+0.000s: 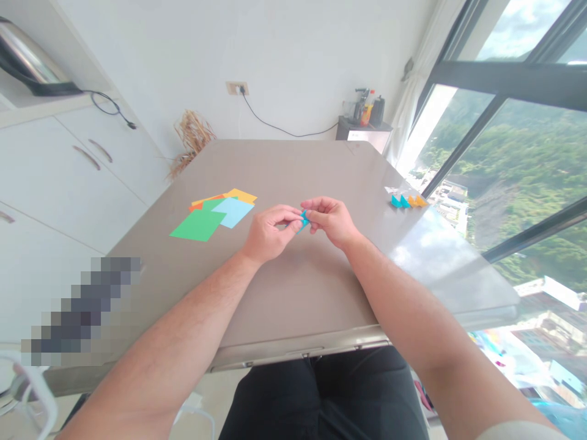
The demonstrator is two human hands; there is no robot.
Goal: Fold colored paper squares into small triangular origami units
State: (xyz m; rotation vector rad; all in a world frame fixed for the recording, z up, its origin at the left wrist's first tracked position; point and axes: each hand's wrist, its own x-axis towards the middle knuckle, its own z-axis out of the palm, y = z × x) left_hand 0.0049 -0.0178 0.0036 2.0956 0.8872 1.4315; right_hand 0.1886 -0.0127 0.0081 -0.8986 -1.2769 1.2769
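A small folded piece of blue paper (303,223) is pinched between my two hands, just above the middle of the table. My left hand (274,231) grips its left side between thumb and fingers. On the other side, my right hand (331,219) pinches it with thumb and forefinger. Fingers cover much of the folded paper, so its full shape is hidden. To the left lie loose paper sheets: a green sheet (202,223), a light blue sheet (233,212) and yellow-orange sheets (243,195) partly under them.
Several small folded paper boats, blue (399,201) and orange (417,201), stand in a row at the table's right edge. A pixelated dark patch (87,308) covers the left edge of the table (293,165). Behind it stands a small cabinet (364,134) with bottles.
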